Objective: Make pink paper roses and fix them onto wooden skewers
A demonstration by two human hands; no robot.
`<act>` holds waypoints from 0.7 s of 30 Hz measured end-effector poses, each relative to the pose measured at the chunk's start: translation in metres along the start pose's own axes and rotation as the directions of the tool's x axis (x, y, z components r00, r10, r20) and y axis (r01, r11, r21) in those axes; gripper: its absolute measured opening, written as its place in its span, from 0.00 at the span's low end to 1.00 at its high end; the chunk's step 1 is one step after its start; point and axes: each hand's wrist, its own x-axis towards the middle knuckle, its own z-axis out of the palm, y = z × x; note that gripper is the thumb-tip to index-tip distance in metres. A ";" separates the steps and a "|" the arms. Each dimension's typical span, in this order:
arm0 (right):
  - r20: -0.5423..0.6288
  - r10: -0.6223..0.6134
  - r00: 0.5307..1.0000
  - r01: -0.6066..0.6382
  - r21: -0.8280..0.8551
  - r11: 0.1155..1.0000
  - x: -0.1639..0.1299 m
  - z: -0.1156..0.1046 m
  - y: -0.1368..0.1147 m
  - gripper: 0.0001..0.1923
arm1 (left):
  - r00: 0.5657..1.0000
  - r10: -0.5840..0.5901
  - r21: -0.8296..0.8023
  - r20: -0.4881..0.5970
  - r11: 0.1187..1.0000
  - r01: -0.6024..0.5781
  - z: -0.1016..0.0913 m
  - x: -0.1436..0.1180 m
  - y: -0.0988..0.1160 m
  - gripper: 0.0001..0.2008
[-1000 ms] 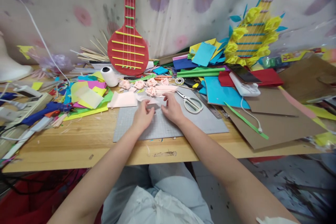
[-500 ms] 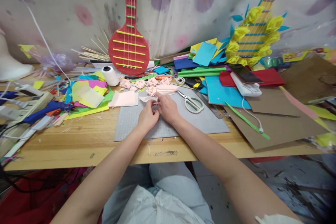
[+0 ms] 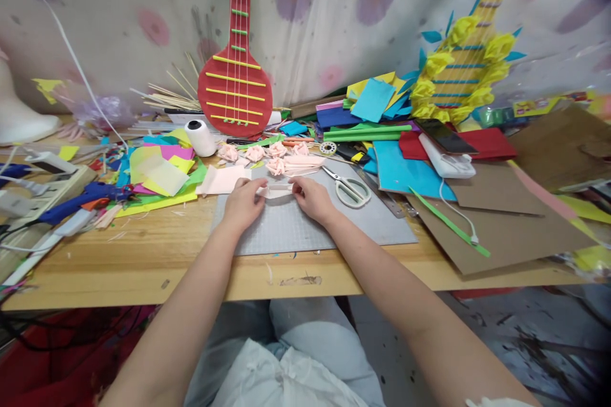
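Pale pink paper strip (image 3: 278,192) is held directly between left hand (image 3: 243,203) and right hand (image 3: 312,200), over the grey cutting mat (image 3: 286,229), set back from the counter's (image 3: 138,270) front edge. Long axis is laid left to right, roughly parallel to that edge. Neither hand is nearer: one end is pinched by each, fingers curled to thumb. Mat contact can't be told.
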 end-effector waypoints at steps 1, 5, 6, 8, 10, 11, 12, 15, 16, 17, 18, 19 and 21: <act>-0.007 0.007 1.000 -0.007 0.011 1.000 0.000 0.000 0.001 0.16 | 1.000 0.006 0.015 -0.002 1.000 -0.006 0.001 0.000 0.001 0.15; -0.023 -0.012 1.000 0.013 0.048 0.999 0.000 -0.001 0.001 0.14 | 0.997 0.065 0.046 0.049 0.997 -0.067 0.004 0.001 0.002 0.09; -0.018 -0.022 1.000 0.023 0.060 0.998 0.000 -0.001 -0.001 0.14 | 0.995 0.068 0.050 0.066 0.996 -0.072 0.004 0.001 0.001 0.09; -0.001 -0.029 1.000 0.029 0.087 0.996 -0.001 -0.002 -0.003 0.13 | 0.994 0.065 0.052 0.087 0.996 -0.070 0.004 0.001 0.001 0.09; 0.025 -0.007 1.000 0.004 0.115 0.993 -0.002 -0.002 -0.005 0.10 | 0.994 0.079 0.045 0.082 0.996 -0.083 0.003 0.000 0.001 0.09; 0.039 0.018 0.999 -0.022 0.128 0.992 -0.002 -0.002 -0.006 0.09 | 0.993 0.092 0.040 0.071 0.995 -0.095 0.003 -0.001 0.001 0.09; 0.051 0.047 0.998 -0.053 0.139 0.989 -0.002 -0.001 -0.007 0.08 | 0.993 0.101 0.036 0.053 0.994 -0.103 0.003 -0.001 0.001 0.10; 0.067 0.129 0.989 -0.138 0.153 0.978 0.000 0.002 -0.008 0.08 | 0.996 0.087 0.041 -0.016 0.995 -0.086 0.006 -0.001 0.000 0.11; 0.061 0.152 0.987 -0.159 0.148 0.976 0.001 0.004 -0.008 0.08 | 0.997 0.072 0.042 -0.033 0.997 -0.071 0.007 -0.001 0.000 0.11; 0.052 0.171 0.984 -0.176 0.137 0.975 0.002 0.006 -0.009 0.08 | 0.998 0.053 0.041 -0.047 0.998 -0.051 0.009 -0.001 0.000 0.11; 0.041 0.188 0.981 -0.191 0.122 0.974 0.003 0.007 -0.010 0.08 | 0.998 0.030 0.038 -0.055 0.999 -0.028 0.011 0.000 -0.001 0.11; 0.030 0.204 0.979 -0.206 0.103 0.973 0.004 0.008 -0.012 0.08 | 0.998 0.005 0.031 -0.060 1.000 -0.003 0.012 0.001 -0.001 0.11; 0.004 0.229 0.973 -0.229 0.054 0.972 0.005 0.010 -0.014 0.07 | 0.997 -0.045 0.014 -0.058 0.999 0.046 0.015 0.003 -0.002 0.12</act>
